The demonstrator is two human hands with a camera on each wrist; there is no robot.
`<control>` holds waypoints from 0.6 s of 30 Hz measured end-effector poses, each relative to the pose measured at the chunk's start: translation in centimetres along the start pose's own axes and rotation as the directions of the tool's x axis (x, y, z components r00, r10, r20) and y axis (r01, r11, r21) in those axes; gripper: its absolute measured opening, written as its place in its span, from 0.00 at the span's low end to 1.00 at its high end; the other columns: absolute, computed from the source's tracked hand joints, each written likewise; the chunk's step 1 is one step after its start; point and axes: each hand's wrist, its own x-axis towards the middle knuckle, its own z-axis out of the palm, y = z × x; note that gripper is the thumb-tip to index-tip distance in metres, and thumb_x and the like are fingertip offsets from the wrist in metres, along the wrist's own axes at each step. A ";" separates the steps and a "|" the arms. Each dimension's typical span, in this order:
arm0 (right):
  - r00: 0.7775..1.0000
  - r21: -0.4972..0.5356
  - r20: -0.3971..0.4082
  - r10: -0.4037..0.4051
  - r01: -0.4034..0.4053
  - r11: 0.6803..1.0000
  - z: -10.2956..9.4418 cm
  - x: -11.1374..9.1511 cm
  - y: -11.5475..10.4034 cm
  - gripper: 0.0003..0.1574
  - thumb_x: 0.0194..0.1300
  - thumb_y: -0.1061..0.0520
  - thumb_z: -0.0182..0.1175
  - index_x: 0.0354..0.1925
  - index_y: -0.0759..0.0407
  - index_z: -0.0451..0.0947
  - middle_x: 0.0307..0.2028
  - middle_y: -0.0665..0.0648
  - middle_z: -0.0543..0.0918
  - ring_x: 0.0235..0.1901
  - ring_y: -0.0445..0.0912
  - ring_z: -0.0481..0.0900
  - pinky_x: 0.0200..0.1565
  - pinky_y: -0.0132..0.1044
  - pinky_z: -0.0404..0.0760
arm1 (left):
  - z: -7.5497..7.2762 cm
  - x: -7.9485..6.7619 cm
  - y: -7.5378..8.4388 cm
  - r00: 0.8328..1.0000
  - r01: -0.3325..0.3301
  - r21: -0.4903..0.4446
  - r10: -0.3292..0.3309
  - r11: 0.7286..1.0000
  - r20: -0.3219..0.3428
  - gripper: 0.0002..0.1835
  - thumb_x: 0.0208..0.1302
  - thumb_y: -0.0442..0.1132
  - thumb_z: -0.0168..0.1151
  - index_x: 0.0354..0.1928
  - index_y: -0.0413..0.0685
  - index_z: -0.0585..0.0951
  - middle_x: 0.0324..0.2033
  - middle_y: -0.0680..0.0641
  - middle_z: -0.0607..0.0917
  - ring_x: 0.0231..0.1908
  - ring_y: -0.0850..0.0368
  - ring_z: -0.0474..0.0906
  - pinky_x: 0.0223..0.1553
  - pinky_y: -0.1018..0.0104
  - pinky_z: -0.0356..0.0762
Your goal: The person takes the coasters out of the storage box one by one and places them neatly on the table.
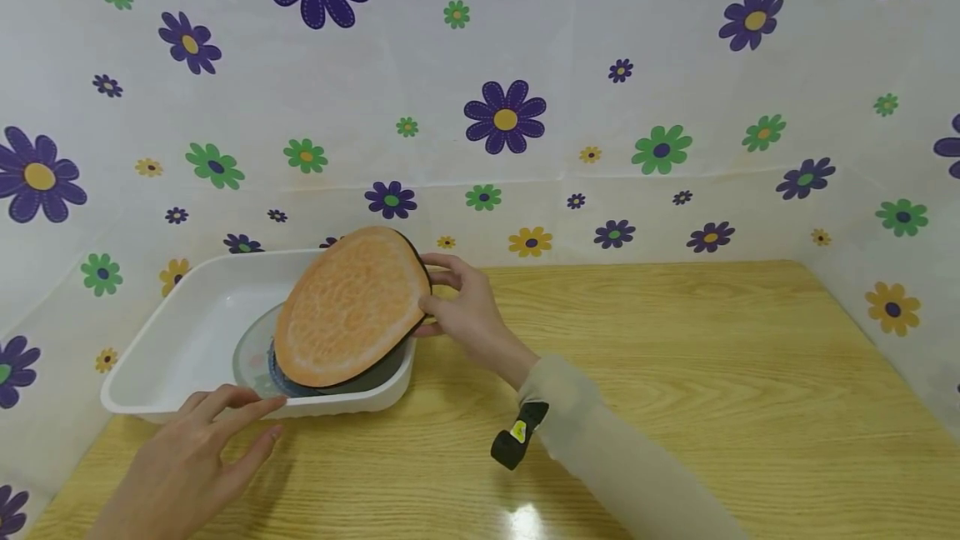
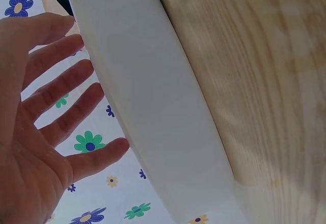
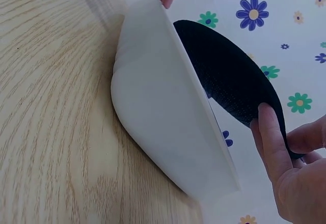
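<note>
A round mat (image 1: 352,307) with an orange-slice print is tilted up over the right end of a white plastic tray (image 1: 176,340). My right hand (image 1: 468,307) pinches its right edge, thumb on the printed face and fingers behind. The right wrist view shows the mat's black textured back (image 3: 229,66). Beneath it in the tray lie a pale, see-through-looking round piece (image 1: 251,348) and a blue-edged round piece (image 1: 281,369), both partly covered. My left hand (image 1: 187,452) is at the tray's near rim, fingers spread and loosely extended, holding nothing.
The tray stands on a wood-grain table (image 1: 637,373), at its left side. A white cloth (image 1: 570,123) printed with flowers hangs behind and along both sides. A black strap (image 1: 519,436) sits on the right wrist.
</note>
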 end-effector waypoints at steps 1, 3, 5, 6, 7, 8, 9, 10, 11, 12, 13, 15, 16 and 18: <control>1.000 0.000 -0.001 0.001 -0.001 1.000 0.0 -0.1 0.0 0.36 0.67 0.75 0.57 0.68 0.50 0.74 0.59 0.64 0.79 0.43 0.54 0.88 0.36 0.47 0.90 | 0.0 0.0 0.0 1.000 0.001 0.001 -0.001 1.000 0.002 0.23 0.45 0.39 0.80 0.48 0.57 0.89 0.38 0.53 0.85 0.36 0.52 0.81 0.33 0.51 0.84; 1.000 0.002 -0.004 0.002 -0.002 1.000 -0.1 -0.1 -0.1 0.36 0.67 0.75 0.57 0.68 0.50 0.74 0.59 0.64 0.79 0.42 0.54 0.88 0.35 0.45 0.90 | 0.0 0.0 -0.1 1.000 -0.001 0.002 0.001 1.000 -0.001 0.22 0.45 0.39 0.80 0.47 0.57 0.90 0.38 0.52 0.85 0.36 0.52 0.81 0.34 0.51 0.84; 1.000 0.006 -0.005 -0.002 0.002 1.000 -0.2 -0.2 -0.1 0.36 0.66 0.75 0.57 0.68 0.50 0.74 0.59 0.64 0.79 0.41 0.53 0.88 0.34 0.44 0.90 | 0.0 0.0 -0.1 1.000 -0.004 0.002 0.004 1.000 -0.008 0.22 0.45 0.39 0.81 0.47 0.56 0.90 0.37 0.53 0.86 0.36 0.52 0.82 0.34 0.51 0.84; 1.000 0.008 -0.004 -0.004 0.004 1.000 -0.3 -0.3 -0.1 0.36 0.66 0.75 0.57 0.68 0.49 0.74 0.59 0.64 0.79 0.41 0.53 0.88 0.34 0.44 0.90 | 0.0 0.0 -0.2 1.000 -0.005 0.003 0.005 1.000 -0.008 0.22 0.45 0.39 0.81 0.47 0.56 0.90 0.37 0.53 0.86 0.36 0.53 0.82 0.34 0.51 0.85; 1.000 0.012 -0.004 -0.007 0.007 1.000 -0.4 -0.3 0.0 0.37 0.66 0.75 0.57 0.68 0.49 0.74 0.59 0.64 0.79 0.41 0.53 0.88 0.34 0.44 0.90 | 0.0 0.1 -0.2 1.000 -0.006 0.003 0.006 1.000 -0.011 0.21 0.46 0.40 0.81 0.46 0.56 0.90 0.37 0.53 0.86 0.36 0.53 0.82 0.34 0.51 0.85; 1.000 0.014 -0.006 -0.010 0.010 1.000 -0.5 -0.3 0.0 0.37 0.66 0.75 0.57 0.68 0.49 0.74 0.59 0.64 0.79 0.41 0.53 0.88 0.34 0.44 0.90 | 0.0 0.1 -0.3 1.000 -0.009 0.004 0.009 1.000 -0.013 0.21 0.46 0.40 0.81 0.46 0.56 0.90 0.37 0.53 0.86 0.36 0.53 0.82 0.34 0.51 0.85; 1.000 0.015 -0.006 -0.013 0.013 1.000 -0.5 -0.4 0.0 0.37 0.66 0.75 0.57 0.68 0.50 0.74 0.59 0.64 0.79 0.41 0.53 0.88 0.34 0.45 0.90 | 0.0 0.1 -0.3 1.000 -0.009 0.005 0.009 1.000 -0.012 0.20 0.46 0.40 0.81 0.46 0.56 0.90 0.37 0.53 0.86 0.35 0.53 0.82 0.34 0.52 0.85; 1.000 0.015 -0.007 -0.017 0.017 1.000 -0.6 -0.4 0.1 0.37 0.66 0.75 0.57 0.68 0.50 0.73 0.59 0.64 0.79 0.41 0.53 0.88 0.34 0.45 0.90 | 0.0 0.1 -0.3 1.000 -0.012 0.005 0.012 1.000 -0.012 0.20 0.46 0.40 0.81 0.45 0.56 0.90 0.37 0.53 0.86 0.35 0.53 0.82 0.34 0.52 0.85; 1.000 0.015 -0.009 -0.019 0.019 1.000 -0.7 -0.5 0.1 0.37 0.66 0.75 0.57 0.68 0.50 0.73 0.59 0.64 0.79 0.41 0.53 0.88 0.34 0.45 0.90 | 0.0 0.1 -0.3 1.000 -0.013 0.007 0.013 1.000 -0.011 0.20 0.46 0.40 0.81 0.45 0.56 0.90 0.37 0.53 0.87 0.35 0.53 0.82 0.34 0.53 0.85; 1.000 0.014 -0.011 -0.020 0.021 1.000 -0.8 -0.6 0.1 0.37 0.66 0.75 0.57 0.68 0.51 0.73 0.60 0.64 0.79 0.41 0.53 0.88 0.34 0.44 0.90 | 0.0 0.0 -0.4 1.000 -0.017 0.008 0.017 1.000 -0.014 0.20 0.46 0.40 0.81 0.45 0.56 0.90 0.37 0.53 0.87 0.35 0.53 0.82 0.33 0.53 0.85; 1.000 0.013 -0.015 -0.022 0.022 1.000 -0.9 -0.6 0.1 0.37 0.66 0.75 0.57 0.68 0.51 0.73 0.60 0.64 0.79 0.41 0.52 0.88 0.34 0.44 0.89 | 0.0 0.0 -0.4 1.000 -0.012 0.007 0.012 1.000 -0.008 0.19 0.46 0.40 0.81 0.45 0.56 0.90 0.37 0.53 0.87 0.35 0.53 0.82 0.33 0.53 0.85; 1.000 0.014 -0.020 -0.020 0.020 1.000 -1.0 -0.8 0.1 0.37 0.65 0.75 0.57 0.68 0.52 0.73 0.60 0.64 0.79 0.40 0.51 0.87 0.33 0.44 0.89 | 0.1 0.0 -0.3 1.000 -0.001 0.007 0.001 1.000 0.004 0.19 0.46 0.40 0.81 0.44 0.56 0.90 0.37 0.53 0.86 0.35 0.53 0.82 0.34 0.53 0.86; 1.000 0.015 -0.022 -0.022 0.022 1.000 -1.1 -0.8 0.2 0.37 0.65 0.75 0.57 0.69 0.52 0.73 0.60 0.65 0.79 0.39 0.51 0.87 0.33 0.43 0.89 | 0.1 0.0 -0.3 1.000 0.006 0.007 -0.006 1.000 0.011 0.19 0.46 0.40 0.81 0.44 0.55 0.90 0.37 0.52 0.87 0.35 0.53 0.82 0.34 0.52 0.86; 0.999 0.021 -0.027 -0.019 0.020 1.000 -1.2 -0.9 0.2 0.37 0.65 0.75 0.57 0.69 0.52 0.72 0.60 0.65 0.79 0.39 0.50 0.87 0.33 0.43 0.89 | 0.1 0.0 -0.3 1.000 0.018 0.008 -0.018 1.000 0.021 0.19 0.47 0.40 0.81 0.44 0.54 0.90 0.38 0.51 0.87 0.36 0.52 0.83 0.35 0.52 0.86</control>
